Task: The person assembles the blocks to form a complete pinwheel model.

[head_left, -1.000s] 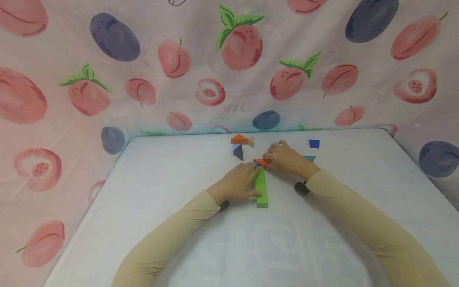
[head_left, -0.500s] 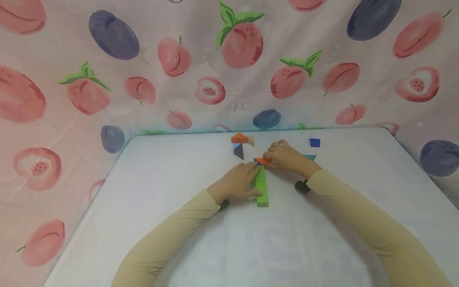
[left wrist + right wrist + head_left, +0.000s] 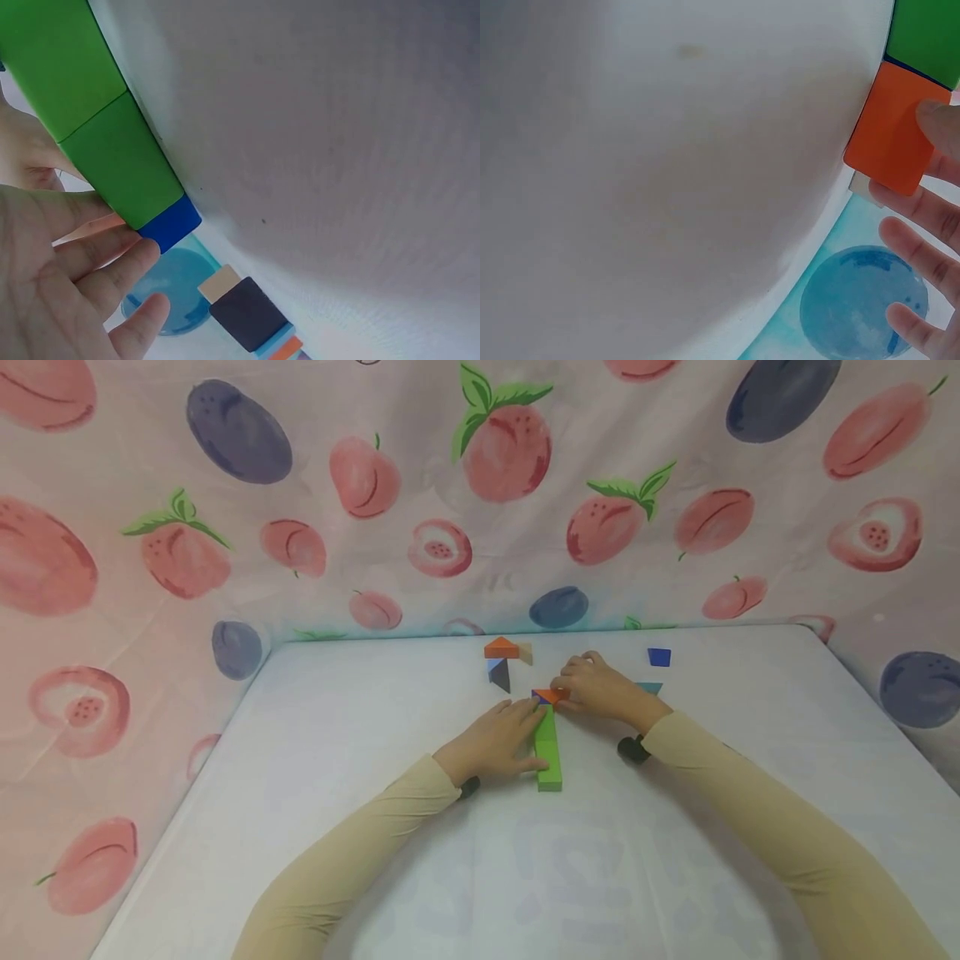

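Two green blocks [image 3: 550, 768] lie end to end in a line on the white table. At their far end sit a blue block [image 3: 171, 223] and an orange triangular block [image 3: 889, 127], side by side. My left hand [image 3: 493, 742] lies along the left of the line with fingers extended. Its fingertips touch the blue block and the far green one, and the thumb reaches over the near green block. From the right, my right hand [image 3: 600, 689] pinches the orange block between thumb and fingers, its other fingers spread in the right wrist view.
Farther back stand another orange triangular block [image 3: 501, 648], a pale wooden block [image 3: 527, 653] and a dark and light-blue prism [image 3: 499, 676]. To the right are a blue block [image 3: 660, 657] and a teal block [image 3: 651, 687], partly behind the right wrist. A fruit-print cloth [image 3: 300, 610] hangs behind the table.
Both hands keep their places on the blocks. The whole head view has shifted very slightly; the blocks stay in the same arrangement.
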Demonstrator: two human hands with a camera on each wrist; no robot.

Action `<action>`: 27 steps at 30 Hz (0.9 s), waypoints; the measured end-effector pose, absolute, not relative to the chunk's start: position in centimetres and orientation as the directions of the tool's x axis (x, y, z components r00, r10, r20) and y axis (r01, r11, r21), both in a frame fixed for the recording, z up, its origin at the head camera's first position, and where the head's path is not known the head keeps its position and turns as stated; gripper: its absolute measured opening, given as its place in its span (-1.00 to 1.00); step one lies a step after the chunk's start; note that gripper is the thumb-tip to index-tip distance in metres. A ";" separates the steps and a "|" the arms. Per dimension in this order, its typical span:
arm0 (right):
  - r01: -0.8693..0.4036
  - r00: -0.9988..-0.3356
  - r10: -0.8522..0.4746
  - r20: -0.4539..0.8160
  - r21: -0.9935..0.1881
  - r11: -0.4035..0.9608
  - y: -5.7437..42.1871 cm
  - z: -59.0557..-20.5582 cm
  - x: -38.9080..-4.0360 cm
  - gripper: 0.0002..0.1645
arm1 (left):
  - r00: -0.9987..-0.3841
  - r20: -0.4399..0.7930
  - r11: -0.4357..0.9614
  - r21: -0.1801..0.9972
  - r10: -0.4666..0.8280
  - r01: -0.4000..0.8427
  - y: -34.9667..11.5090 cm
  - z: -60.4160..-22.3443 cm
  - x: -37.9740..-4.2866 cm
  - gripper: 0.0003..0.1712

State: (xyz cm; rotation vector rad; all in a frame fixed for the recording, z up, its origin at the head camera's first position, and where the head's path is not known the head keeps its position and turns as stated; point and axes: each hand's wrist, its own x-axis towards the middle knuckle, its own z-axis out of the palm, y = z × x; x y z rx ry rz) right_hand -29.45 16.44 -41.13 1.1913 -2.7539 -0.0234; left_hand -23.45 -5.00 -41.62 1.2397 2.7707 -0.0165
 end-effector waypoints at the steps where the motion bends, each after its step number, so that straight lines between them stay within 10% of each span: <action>1: -0.723 -0.678 -0.725 0.120 0.068 0.688 16.4 -41.1 -29.5 -0.72 | -0.662 -0.105 0.668 0.037 0.742 0.743 -5.0 -41.6 -23.5 0.00; 27: -0.729 -0.683 -0.727 0.070 -0.029 0.683 16.1 -40.7 -28.2 -0.65 | -0.647 -0.122 0.657 0.073 0.753 0.751 -5.1 -41.7 -22.4 0.29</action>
